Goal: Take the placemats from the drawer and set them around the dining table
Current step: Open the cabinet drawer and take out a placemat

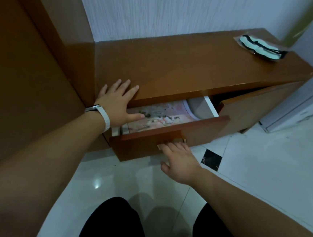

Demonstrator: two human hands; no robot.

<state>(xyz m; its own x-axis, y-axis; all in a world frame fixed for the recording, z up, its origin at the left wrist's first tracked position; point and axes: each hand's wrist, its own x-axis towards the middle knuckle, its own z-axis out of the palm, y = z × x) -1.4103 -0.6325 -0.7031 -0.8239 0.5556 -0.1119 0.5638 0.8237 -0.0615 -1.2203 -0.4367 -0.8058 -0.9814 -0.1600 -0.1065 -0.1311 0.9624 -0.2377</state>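
Drawer (171, 136): was seen part open under the counter (194, 68).
Placemats (159, 116): were laid flat inside the drawer, patterned.
Left hand (118, 103): was spread open, flat on the counter edge, at 10 o'clock from the drawer front.
Right hand (180, 160): fingers were curled under the handle (172, 138).
Packet (262, 48): was left at the counter's 2 o'clock end.

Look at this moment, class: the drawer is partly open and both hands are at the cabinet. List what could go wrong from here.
1. The left hand rests on the cabinet top with its thumb over the gap; it could get pinched if the drawer slides shut.
2. The drawer is only partly out, so the placemats might snag or bend when pulled.
3. The right hand grips only by its fingertips and might slip.
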